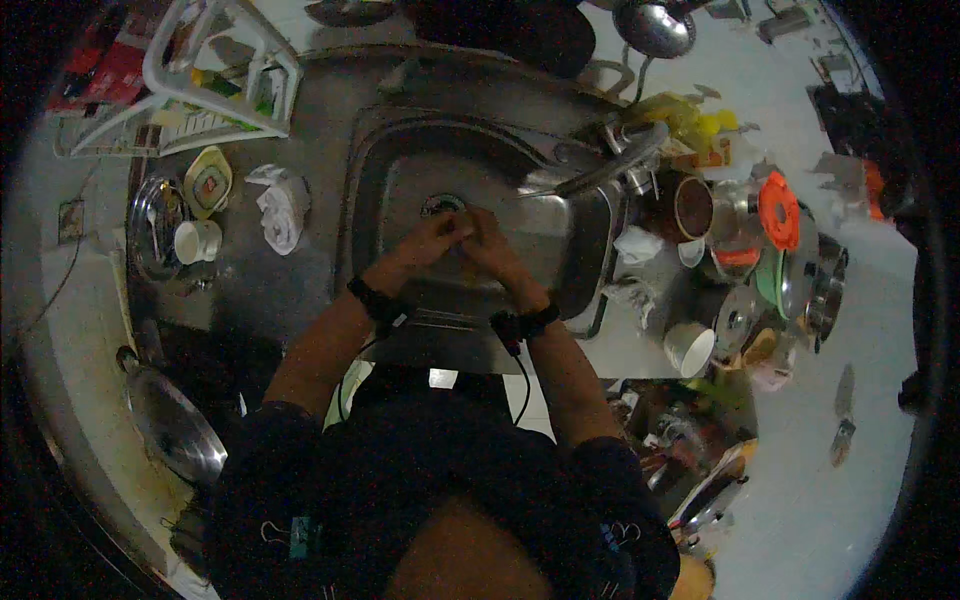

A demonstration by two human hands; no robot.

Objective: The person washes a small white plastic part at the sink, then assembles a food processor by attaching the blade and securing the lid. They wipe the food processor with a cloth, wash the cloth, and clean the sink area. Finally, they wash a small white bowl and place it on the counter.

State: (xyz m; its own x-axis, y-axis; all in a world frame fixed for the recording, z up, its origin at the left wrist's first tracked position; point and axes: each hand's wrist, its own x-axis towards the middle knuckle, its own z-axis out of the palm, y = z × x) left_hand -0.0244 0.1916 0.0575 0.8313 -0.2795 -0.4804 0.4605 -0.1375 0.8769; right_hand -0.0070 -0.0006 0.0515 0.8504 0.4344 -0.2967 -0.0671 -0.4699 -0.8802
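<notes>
My left hand [426, 241] and my right hand [491, 241] meet over the basin of a stainless steel sink [540, 259]. Their fingertips are bent together and touch; whether something small is between them is too dark and blurred to tell. Just beyond the fingers, the round drain strainer [444, 203] shows in part. A metal faucet [619, 161] reaches over the basin from the right, its spout end apart from my hands. Each wrist wears a black strap with a cable.
Left on the counter are a crumpled white cloth or bag [279, 217], a white cup [196, 242], a lidded food container [209, 182] and a dark oval tray [159, 229]. To the right stand a white bowl [689, 349], a brown pot [686, 206] and an orange perforated piece [779, 210].
</notes>
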